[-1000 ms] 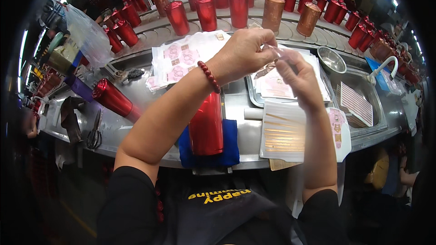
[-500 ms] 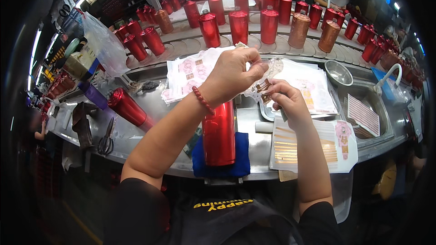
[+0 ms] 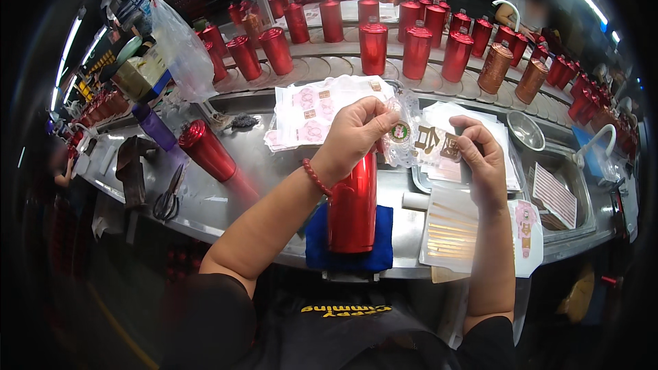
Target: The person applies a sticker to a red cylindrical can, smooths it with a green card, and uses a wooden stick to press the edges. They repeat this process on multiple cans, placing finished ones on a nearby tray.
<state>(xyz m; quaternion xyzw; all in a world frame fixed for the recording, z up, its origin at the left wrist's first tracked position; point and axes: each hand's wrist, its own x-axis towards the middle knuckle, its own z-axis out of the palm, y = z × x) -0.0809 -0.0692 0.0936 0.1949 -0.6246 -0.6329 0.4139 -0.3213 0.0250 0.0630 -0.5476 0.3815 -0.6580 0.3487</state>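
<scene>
A clear decal film (image 3: 428, 142) with a lacy edge, a round green emblem and gold characters is stretched between my hands. My left hand (image 3: 358, 131) pinches its left part, near the emblem. Over the gold characters at the other end, my right hand (image 3: 485, 154) grips the film between thumb and fingers. Below them a glossy red bottle (image 3: 351, 212) lies on a folded blue cloth (image 3: 384, 241), its upper end hidden behind my left hand.
Left of me another red bottle (image 3: 204, 151) lies near scissors (image 3: 166, 202). Printed decal sheets (image 3: 291, 113) lie behind my hands. At right are a sheet with gold strips (image 3: 445, 233), a sink (image 3: 584, 216) and a metal strainer (image 3: 526, 130). Beyond, a conveyor (image 3: 329, 68) carries red and copper bottles.
My hands have drawn apart, the right one going rightward, so the film is spread wider and its emblem and characters show. Bottles on the conveyor have shifted right. My view has turned slightly.
</scene>
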